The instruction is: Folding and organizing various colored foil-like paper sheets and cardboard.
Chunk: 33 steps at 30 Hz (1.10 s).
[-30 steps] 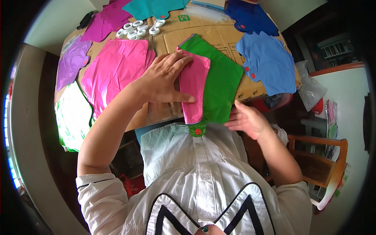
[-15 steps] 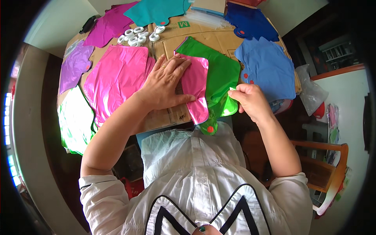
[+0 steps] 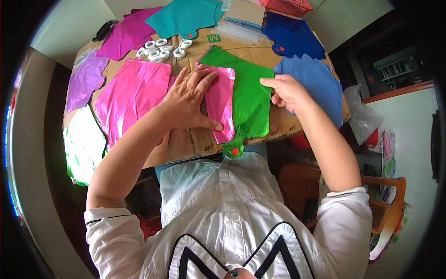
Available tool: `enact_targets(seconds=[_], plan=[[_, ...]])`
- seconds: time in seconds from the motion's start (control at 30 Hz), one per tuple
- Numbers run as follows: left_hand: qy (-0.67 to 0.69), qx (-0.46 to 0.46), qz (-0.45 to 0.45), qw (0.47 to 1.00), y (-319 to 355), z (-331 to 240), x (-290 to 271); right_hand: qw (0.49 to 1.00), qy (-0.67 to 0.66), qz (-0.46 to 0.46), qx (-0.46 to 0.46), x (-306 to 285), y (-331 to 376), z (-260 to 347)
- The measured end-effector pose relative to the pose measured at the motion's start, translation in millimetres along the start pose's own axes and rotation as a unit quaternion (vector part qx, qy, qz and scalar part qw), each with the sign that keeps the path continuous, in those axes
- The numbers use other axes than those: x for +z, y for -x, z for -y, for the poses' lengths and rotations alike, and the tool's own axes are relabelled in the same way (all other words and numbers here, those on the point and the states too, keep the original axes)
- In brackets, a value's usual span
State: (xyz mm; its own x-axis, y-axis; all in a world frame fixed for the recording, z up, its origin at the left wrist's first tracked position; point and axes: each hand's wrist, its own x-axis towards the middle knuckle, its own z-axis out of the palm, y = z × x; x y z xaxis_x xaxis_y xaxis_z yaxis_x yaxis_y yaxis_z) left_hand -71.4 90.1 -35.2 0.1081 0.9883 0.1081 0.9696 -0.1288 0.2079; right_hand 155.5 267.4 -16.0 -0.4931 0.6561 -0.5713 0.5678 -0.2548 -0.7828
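Note:
A flat green foil balloon [image 3: 253, 104] lies in front of me at the table's near edge, its tab with a red dot hanging over. On its left part rests a folded shiny pink foil piece [image 3: 224, 100]. My left hand [image 3: 188, 100] is spread flat, fingertips and thumb pressing on the pink foil. With thumb on top and fingers curled, my right hand [image 3: 289, 90] pinches the upper right edge of the green balloon. Left of my left hand lies a stack of pink foil balloons [image 3: 134, 95]; a blue foil stack [image 3: 309, 83] sits partly behind my right hand.
Cardboard [image 3: 186, 137] covers the table. Farther back are white ribbon rolls [image 3: 160, 49], a teal stack [image 3: 183, 21], a magenta stack [image 3: 125, 37], a navy stack [image 3: 292, 35] and a red basket [image 3: 290, 5]. Purple foil [image 3: 86, 81] and bright green foil [image 3: 83, 144] lie left.
My right hand has moved up along the green balloon's right side, from its lower corner to the upper edge. The lower corner now lies flatter. My left hand still presses on the pink foil.

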Motion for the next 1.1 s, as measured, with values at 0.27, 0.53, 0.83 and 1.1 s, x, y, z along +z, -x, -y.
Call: enact_targets(seconds=[0.27, 0.53, 0.83, 1.1], plan=[[-0.02, -0.006, 0.037, 0.999, 0, -2, -3, 0.97, 0.15, -0.089, -0.171, 10, -4, -4], [-0.002, -0.01, 0.03, 0.999, 3, -1, 1, 0.861, 0.39, -0.24, -0.222, 37, 28, 31], [0.017, -0.021, -0.006, 1.0, 4, 1, 7, 0.704, 0.486, -0.323, -0.405, 128, 8, 9], [0.013, -0.002, -0.03, 0.999, 7, 3, 11, 0.733, 0.32, -0.185, -0.571, 114, 3, -14]])
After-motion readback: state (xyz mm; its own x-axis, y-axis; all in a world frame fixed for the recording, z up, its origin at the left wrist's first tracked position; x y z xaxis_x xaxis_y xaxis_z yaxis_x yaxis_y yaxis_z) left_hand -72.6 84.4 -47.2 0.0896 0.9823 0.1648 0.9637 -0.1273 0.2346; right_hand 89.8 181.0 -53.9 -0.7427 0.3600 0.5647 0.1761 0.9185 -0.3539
